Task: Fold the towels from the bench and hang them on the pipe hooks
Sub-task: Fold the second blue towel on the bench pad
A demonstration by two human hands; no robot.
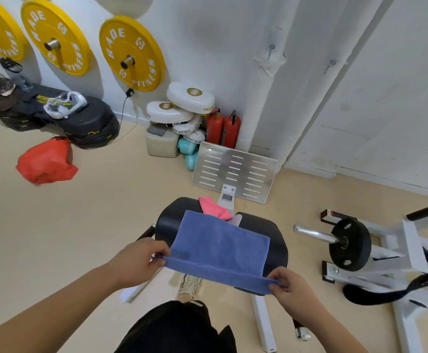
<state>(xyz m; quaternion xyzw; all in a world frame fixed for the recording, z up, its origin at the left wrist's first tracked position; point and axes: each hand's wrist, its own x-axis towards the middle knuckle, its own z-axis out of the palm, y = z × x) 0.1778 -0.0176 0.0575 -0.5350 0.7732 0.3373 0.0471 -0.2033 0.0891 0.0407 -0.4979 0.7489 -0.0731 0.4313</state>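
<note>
Pinches with left hand [141, 261], centre-left of the frame, one near corner of the blue towel [220, 240]; pinches the other with right hand [292, 289], lower right. Holds that long edge stretched between them, slanting down rightward, cloth lying away over the bench pad [167, 225] toward the pink towel [211, 208]. Likely calls for an even forward fold.

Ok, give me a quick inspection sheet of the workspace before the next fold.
Surface: black padded bench, partly covered by towels.
Job's things: blue terry towel spread on the bench, near edge lifted; pink cloth towel bunched behind it; white pipe hooks carry no towel.
Clutter: red fabric bag, white boxing pads, red fire extinguishers on the floor.
Grippers: left hand and right hand each pinch a near towel corner.
Cables: thin black cable hangs from a wall plug.
Surroundings: yellow weight plates on the wall; black weight plate at right.
</note>
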